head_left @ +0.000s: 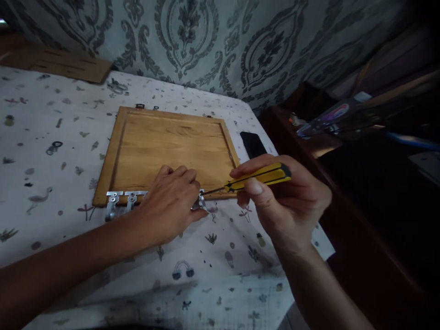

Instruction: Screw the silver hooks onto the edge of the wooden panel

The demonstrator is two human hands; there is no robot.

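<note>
Free room above wooden panel [175, 140], but left hand [170, 197] beside 2 hinges [113, 199] in the way at near edge

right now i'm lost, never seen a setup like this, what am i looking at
There is no machine: a person works bare-handed, in one picture from a head-worn camera looking forward and down. On the patterned cloth lies a framed wooden panel with metal hinges at its near edge. The right hand holds a yellow screwdriver, its tip at a metal piece beside the left hand. The left hand lies over that edge; what its fingers grip is partly hidden. A dark object lies right of the panel.
</note>
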